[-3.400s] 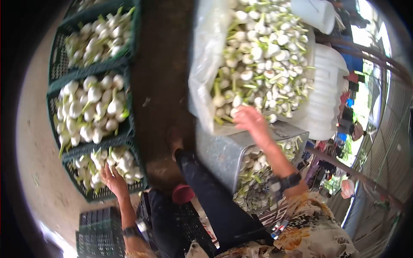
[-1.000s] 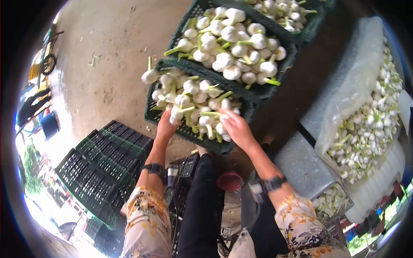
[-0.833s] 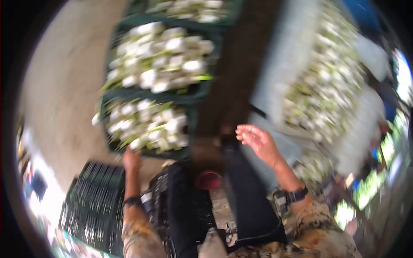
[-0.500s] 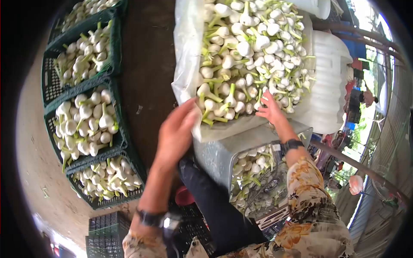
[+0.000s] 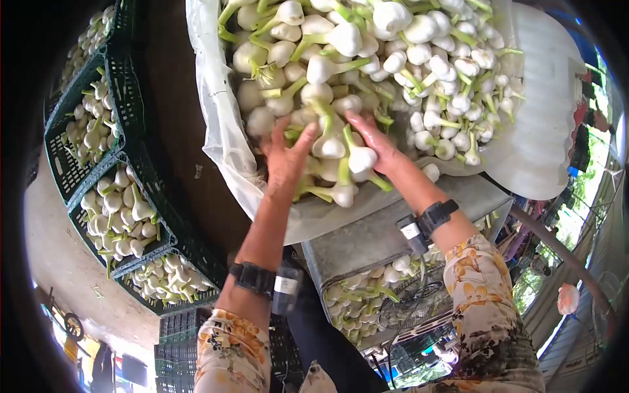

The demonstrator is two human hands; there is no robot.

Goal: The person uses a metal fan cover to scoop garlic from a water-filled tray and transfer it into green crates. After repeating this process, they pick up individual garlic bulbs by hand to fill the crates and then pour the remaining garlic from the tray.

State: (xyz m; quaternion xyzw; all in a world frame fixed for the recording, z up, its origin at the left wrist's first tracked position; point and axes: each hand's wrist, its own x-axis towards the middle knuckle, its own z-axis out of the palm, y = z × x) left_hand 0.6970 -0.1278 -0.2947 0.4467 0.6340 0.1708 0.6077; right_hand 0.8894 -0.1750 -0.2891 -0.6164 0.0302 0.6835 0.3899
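Note:
A large heap of white garlic bulbs with cut green stems fills a container lined with translucent plastic sheet. At the near edge of the heap both hands reach in among the bulbs. My left hand has its fingers spread on the left side of a cluster of garlic bulbs. On the right side of that cluster lies my right hand, thumb apart and the other fingers partly hidden by bulbs. Between the palms several bulbs are gathered, touching the hands.
Green plastic crates of garlic line the left side. Below the heap stands a grey metal bin holding more garlic and a fan-like grille. A white plastic drum is at right, near a metal pole. Dark crates are stacked at lower left.
My left hand has left the plastic sheet's edge and moved into the garlic. The right hand has moved left toward it, so both now flank a cluster. The view has shifted closer to the heap.

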